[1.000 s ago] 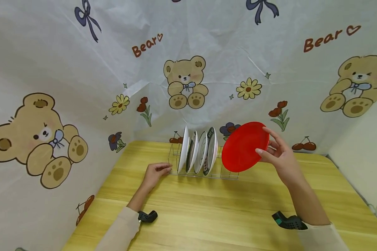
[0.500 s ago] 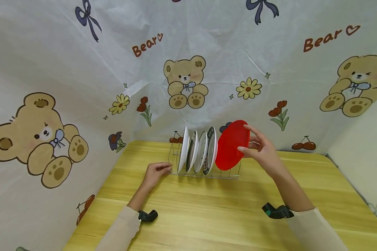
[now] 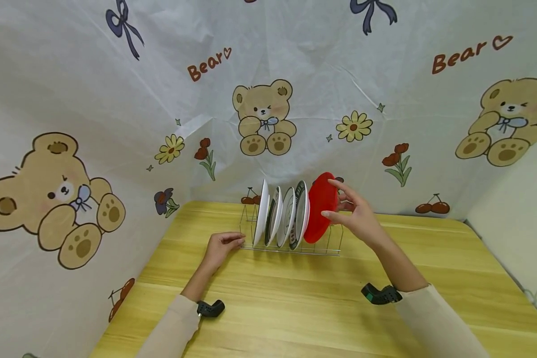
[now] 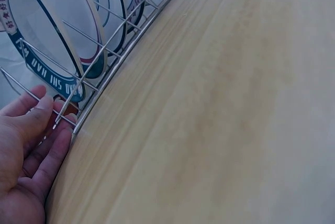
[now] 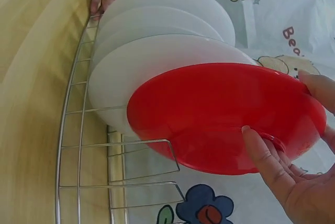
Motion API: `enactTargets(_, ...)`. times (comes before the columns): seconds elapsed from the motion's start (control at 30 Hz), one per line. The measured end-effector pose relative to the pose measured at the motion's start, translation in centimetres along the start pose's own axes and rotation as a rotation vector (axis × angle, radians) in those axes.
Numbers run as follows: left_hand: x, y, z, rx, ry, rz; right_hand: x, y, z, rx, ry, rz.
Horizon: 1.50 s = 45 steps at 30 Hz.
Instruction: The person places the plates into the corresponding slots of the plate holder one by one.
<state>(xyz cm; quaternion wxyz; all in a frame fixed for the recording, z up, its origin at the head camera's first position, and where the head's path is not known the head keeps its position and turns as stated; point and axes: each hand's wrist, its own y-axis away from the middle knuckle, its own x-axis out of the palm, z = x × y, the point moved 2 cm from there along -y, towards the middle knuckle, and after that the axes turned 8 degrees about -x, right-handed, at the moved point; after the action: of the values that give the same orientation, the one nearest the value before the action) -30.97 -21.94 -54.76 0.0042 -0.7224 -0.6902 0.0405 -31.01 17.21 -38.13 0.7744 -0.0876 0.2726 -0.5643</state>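
A red plate [image 3: 318, 211] stands tilted at the right of a row of plates in a wire dish rack [image 3: 322, 254]. My right hand [image 3: 355, 219] grips its right edge, thumb on the near side and fingertips against the underside [image 5: 209, 119] in the right wrist view. Its lower edge is between the rack's wires, close beside the last white plate [image 5: 167, 56]. Several white plates with patterned rims [image 3: 301, 219] lean upright to the left. At the rack's left end my left hand [image 3: 221, 248] pinches the end wire between thumb and fingers, seen close in the left wrist view.
The rack stands on a yellow wood-grain table [image 3: 268, 308] near its back edge. Behind hangs a white cloth [image 3: 313, 74] printed with bears and flowers. Bare wire slots of the rack show right of the red plate. A pale wall [image 3: 519, 233] borders the right side.
My right hand has carried the red plate leftward, from beyond the rack's right part to beside the last white plate, turning it more edge-on. The left hand has stayed on the rack.
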Motion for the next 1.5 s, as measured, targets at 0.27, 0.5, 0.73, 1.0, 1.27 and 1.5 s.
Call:
enactTargets(0.27, 0.0, 0.0, 0.0, 0.001, -0.001, 0.002, 1.1, -0.6, -0.9, -0.007, -0.021, 0.025)
enactTargets(0.5, -0.1, -0.1, 0.1, 0.013, -0.007, -0.001, 1.8, -1.0, -2.4, 0.025, -0.019, 0.032)
enactTargets(0.73, 0.0, -0.1, 0.3, 0.029, -0.006, 0.010, 2.3, -1.0, -3.1, 0.051, -0.026, 0.033)
enactTargets(1.0, 0.0, -0.1, 0.2, 0.040, -0.003, 0.005, 2.5, -0.7, -3.0, 0.055, 0.008, 0.039)
enactTargets(1.27, 0.0, 0.1, 0.0, 0.029, -0.015, 0.008, 2.4, 0.3, -3.6, 0.024, 0.058, 0.003)
enactTargets(1.5, 0.0, 0.0, 0.0, 0.035, -0.013, 0.010, 0.0, 1.0, -6.0, 0.005, 0.359, -0.126)
